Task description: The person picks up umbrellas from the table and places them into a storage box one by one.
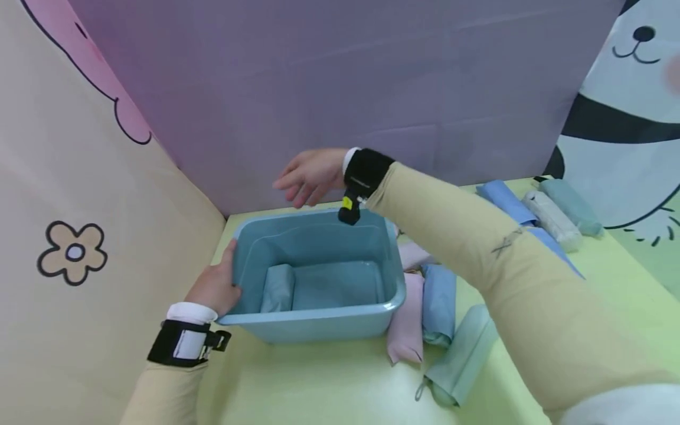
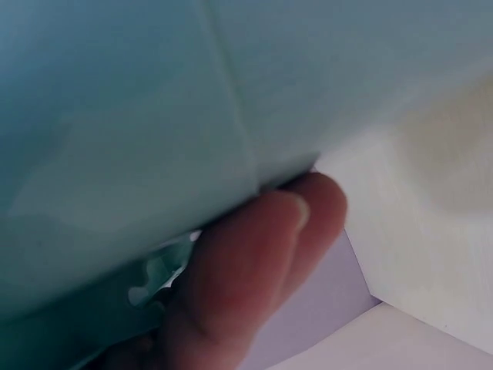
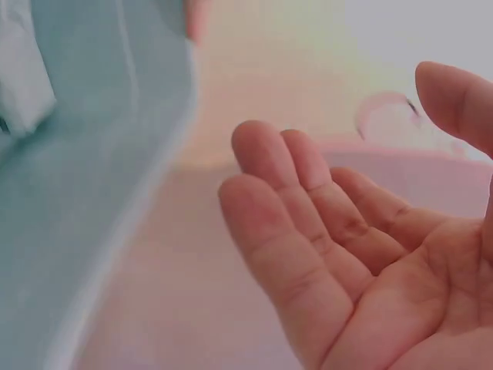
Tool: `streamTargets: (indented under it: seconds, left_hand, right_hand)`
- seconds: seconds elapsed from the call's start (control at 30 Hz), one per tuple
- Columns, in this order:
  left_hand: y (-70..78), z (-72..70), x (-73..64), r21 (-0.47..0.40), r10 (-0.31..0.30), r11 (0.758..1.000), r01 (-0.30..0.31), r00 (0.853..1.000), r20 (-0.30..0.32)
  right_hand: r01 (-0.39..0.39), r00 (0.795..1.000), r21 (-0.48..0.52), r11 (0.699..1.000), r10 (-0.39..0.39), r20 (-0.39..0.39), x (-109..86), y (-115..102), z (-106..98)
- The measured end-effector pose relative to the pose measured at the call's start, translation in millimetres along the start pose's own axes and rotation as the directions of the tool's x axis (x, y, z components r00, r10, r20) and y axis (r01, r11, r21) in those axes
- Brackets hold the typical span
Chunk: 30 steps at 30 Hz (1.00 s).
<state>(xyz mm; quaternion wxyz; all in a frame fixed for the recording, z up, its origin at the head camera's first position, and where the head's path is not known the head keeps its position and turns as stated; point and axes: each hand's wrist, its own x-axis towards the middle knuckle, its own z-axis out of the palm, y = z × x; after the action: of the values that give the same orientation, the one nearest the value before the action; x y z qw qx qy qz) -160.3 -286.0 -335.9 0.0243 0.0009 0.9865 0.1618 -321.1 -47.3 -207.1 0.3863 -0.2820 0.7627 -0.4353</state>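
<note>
A blue-grey plastic basin (image 1: 329, 327) stands on the table. At its left end my left hand (image 1: 215, 289) grips the rim, thumb on the inner side and fingers outside; the left wrist view shows fingertips (image 2: 246, 254) against the wall. Inside, toward the left, lies a rolled grey-blue cloth-like bundle (image 1: 278, 287), perhaps a folded umbrella. My right hand (image 1: 313, 176) hovers above the far rim, holding nothing. In the right wrist view its palm (image 3: 416, 301) shows with fingers loosely extended, apart from the basin wall (image 3: 85, 193).
Right of the basin lie a pink bundle (image 1: 408, 319), a blue one (image 1: 439, 301) and a green folded umbrella (image 1: 461, 357) with a loop. Farther right are blue (image 1: 504, 200), white (image 1: 552, 219) and green (image 1: 571, 205) bundles. A purple wall (image 1: 319, 77) stands behind.
</note>
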Motion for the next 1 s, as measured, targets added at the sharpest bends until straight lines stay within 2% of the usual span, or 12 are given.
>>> streamTargets:
  seconds: [0.23, 0.43, 0.67, 0.83, 1.0]
  left_hand:
    - [-3.3, -2.4, -1.4, 0.001, -0.002, 1.000, 0.002, 1.000, 0.000]
    - [-3.4, -3.7, -3.7, -0.008, -0.015, 1.000, 0.015, 1.000, 0.016]
    - [-3.6, -2.8, -6.2, -0.016, -0.026, 1.000, 0.026, 0.999, 0.025]
    - [-3.7, -2.0, -6.2, -0.013, -0.021, 1.000, 0.021, 1.000, 0.017]
    - [-3.2, -2.4, -6.2, -0.005, -0.002, 1.000, 0.002, 1.000, -0.001]
  right_hand:
    - [0.000, 0.986, 0.043, 0.999, 0.007, -0.166, -32.9, 13.3, -68.3]
    - [-0.005, 0.955, 0.052, 0.999, 0.020, -0.295, -42.7, 42.4, -101.1]
    - [-0.043, 0.870, -0.055, 0.998, 0.010, -0.493, -35.6, 84.1, -114.6]
    - [-0.080, 0.835, -0.114, 0.990, 0.004, -0.550, -23.3, 117.9, -113.3]
    - [-0.172, 0.812, -0.271, 0.947, -0.019, -0.583, -4.2, 158.8, -107.7]
